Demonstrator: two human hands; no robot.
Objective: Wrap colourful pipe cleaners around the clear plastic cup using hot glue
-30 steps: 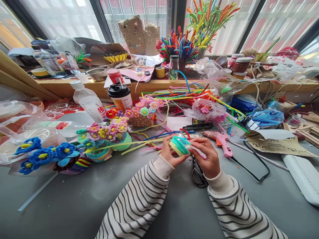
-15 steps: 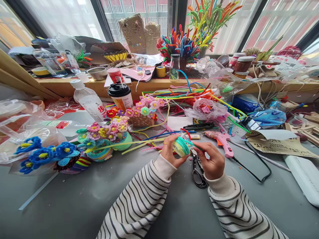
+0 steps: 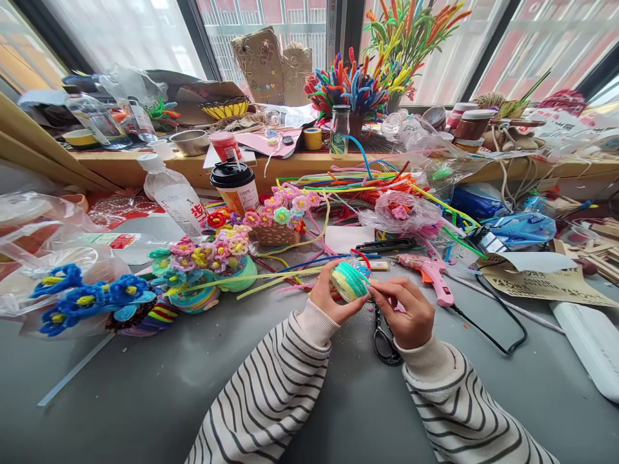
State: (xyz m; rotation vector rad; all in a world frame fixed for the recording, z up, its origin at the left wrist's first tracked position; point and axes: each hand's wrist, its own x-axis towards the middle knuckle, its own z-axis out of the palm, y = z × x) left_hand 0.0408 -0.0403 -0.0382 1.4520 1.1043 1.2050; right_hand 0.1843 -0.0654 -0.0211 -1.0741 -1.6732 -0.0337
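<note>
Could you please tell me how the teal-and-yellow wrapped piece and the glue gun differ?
The wrapped piece is rounded, teal and yellow; the glue gun is mostly pink, with a black cord. The left hand grips the wrapped piece, while the glue gun lies on the table.

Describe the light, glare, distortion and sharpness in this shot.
Head view: daylight from the windows washes out the panes; head view: pale, soft glare on the grey table; head view: wide-angle distortion, the window frames leaning outward; head view: the left hand and its wrapped piece look fairly sharp, but fine detail beside the right hand is too small to tell.
</note>
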